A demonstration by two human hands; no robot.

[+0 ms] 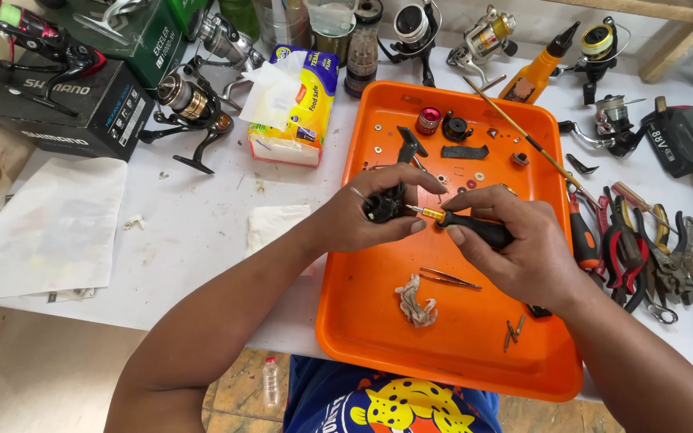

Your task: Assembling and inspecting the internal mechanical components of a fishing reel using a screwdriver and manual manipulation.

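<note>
My left hand (362,215) grips the reel part (384,207) over the tray (370,321), my right (515,248) clamps the screwdriver (475,228) into it; loose parts lie scattered, reassembly undone.

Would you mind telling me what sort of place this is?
Probably a fishing-reel repair bench: spinning reels line the white table, small parts lie in an orange tray, pliers beside it.
</note>
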